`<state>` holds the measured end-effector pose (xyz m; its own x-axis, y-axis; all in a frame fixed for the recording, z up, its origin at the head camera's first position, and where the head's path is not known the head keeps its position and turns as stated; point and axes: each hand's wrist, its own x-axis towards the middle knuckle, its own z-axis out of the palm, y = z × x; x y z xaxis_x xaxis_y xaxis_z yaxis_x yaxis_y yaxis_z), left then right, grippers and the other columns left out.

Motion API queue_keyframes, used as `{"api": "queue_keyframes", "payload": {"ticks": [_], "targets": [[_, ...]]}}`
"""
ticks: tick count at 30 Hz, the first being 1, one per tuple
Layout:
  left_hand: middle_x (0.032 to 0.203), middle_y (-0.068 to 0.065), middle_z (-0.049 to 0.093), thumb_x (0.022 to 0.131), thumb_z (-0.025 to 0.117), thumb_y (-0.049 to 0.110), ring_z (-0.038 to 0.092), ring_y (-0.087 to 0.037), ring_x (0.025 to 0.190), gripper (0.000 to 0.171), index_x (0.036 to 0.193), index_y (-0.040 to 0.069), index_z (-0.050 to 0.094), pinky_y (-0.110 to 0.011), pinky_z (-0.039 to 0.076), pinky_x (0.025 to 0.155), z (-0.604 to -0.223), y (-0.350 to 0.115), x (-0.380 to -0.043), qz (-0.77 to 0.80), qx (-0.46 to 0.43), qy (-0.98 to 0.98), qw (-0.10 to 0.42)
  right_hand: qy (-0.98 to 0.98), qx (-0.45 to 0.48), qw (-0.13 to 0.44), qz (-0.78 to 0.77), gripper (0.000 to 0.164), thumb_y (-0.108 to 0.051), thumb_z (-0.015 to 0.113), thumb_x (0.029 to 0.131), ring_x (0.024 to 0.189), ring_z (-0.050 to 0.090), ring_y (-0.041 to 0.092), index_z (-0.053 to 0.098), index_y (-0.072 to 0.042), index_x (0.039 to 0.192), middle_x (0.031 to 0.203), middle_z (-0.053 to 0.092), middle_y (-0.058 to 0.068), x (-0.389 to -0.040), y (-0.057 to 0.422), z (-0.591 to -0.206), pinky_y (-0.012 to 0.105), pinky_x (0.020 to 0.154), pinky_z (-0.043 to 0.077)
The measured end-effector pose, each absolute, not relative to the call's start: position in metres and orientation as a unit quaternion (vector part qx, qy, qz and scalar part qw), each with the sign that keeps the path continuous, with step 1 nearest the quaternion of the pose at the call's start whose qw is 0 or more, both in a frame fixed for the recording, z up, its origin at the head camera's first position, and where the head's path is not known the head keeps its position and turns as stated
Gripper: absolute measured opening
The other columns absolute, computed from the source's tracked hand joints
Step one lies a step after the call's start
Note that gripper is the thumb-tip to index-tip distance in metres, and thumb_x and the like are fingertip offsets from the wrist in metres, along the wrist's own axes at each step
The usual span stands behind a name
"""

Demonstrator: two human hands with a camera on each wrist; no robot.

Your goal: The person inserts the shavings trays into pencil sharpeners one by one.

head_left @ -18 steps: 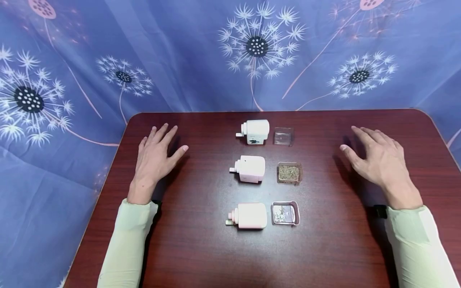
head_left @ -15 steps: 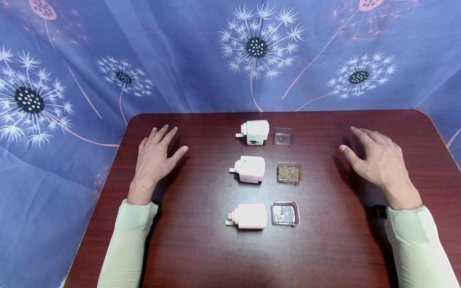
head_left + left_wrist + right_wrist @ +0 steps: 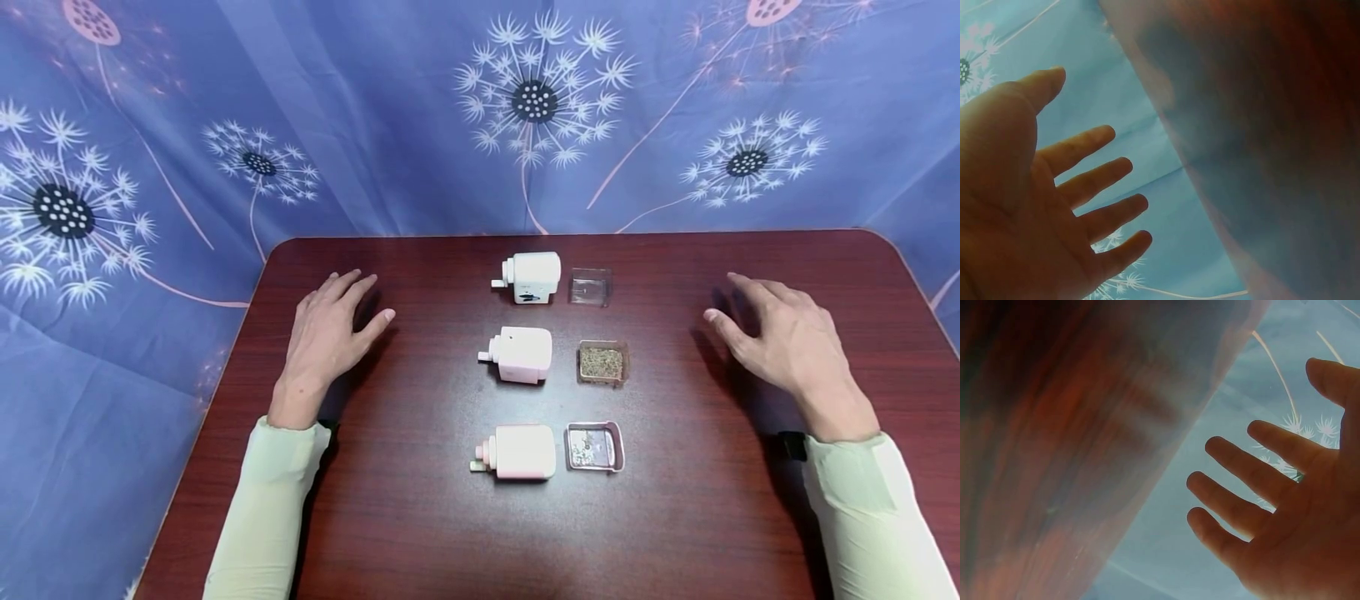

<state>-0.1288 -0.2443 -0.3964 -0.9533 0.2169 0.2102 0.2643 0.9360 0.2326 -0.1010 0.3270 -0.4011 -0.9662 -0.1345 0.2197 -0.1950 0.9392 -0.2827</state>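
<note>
My left hand (image 3: 318,350) hovers over the left part of the table, fingers spread and relaxed, holding nothing. Opposite it, my right hand (image 3: 795,346) is likewise extended and holds nothing. Both palms show bare in the wrist views. Between the hands, three small crank pencil sharpeners stand in a column: a white one (image 3: 536,277) at the back, a pale pink one (image 3: 525,354) in the middle and a cream-pink one (image 3: 525,452) in front. Right of each lies its shavings drawer: a clear one (image 3: 590,287), one full of shavings (image 3: 602,362) and one with a few bits (image 3: 592,447).
The dark red wooden table (image 3: 420,533) has rounded back corners. A blue cloth (image 3: 390,108) with dandelion prints hangs behind it and at the sides. Pale green sleeves (image 3: 258,508) cover both forearms, with a dark strap (image 3: 792,446) at the right wrist.
Both hands have drawn slightly back toward the person, their fingertips a little lower in the head view. The sharpeners and drawers have stayed in place on the table.
</note>
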Motion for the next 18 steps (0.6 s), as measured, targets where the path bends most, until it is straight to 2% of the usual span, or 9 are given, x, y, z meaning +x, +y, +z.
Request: {"api": "queue_keyframes", "payload": {"ticks": [4, 10, 18], "targets": [[0.147, -0.012, 0.043, 0.092, 0.058, 0.054, 0.033, -0.035, 0.136, 0.062, 0.139, 0.013, 0.055, -0.061, 0.028, 0.103, -0.396, -0.243, -0.128, -0.140, -0.127, -0.977, 0.094, -0.978, 0.089, 0.103, 0.155, 0.065, -0.043, 0.062, 0.091, 0.111, 0.045, 0.055, 0.048, -0.007, 0.144, 0.129, 0.053, 0.029, -0.100, 0.325, -0.401, 0.068, 0.087, 0.034], [0.139, -0.011, 0.049, 0.091, 0.059, 0.053, 0.044, -0.031, 0.127, 0.060, 0.136, 0.013, 0.057, -0.058, 0.033, 0.100, -0.398, -0.240, -0.125, -0.148, -0.146, -0.973, 0.100, -0.976, 0.112, 0.108, 0.155, 0.067, -0.043, 0.063, 0.091, 0.112, 0.046, 0.054, 0.045, -0.009, 0.146, 0.130, 0.054, 0.029, -0.100, 0.316, -0.401, 0.068, 0.089, 0.034], [0.131, -0.007, 0.054, 0.091, 0.059, 0.054, 0.049, -0.029, 0.120, 0.059, 0.134, 0.013, 0.058, -0.056, 0.037, 0.096, -0.400, -0.230, -0.117, -0.152, -0.180, -0.967, 0.096, -0.960, 0.159, 0.153, 0.175, 0.063, -0.036, 0.071, 0.086, 0.108, 0.053, 0.047, 0.053, -0.009, 0.140, 0.122, 0.060, 0.023, -0.091, 0.301, -0.398, 0.064, 0.087, 0.038]]}}
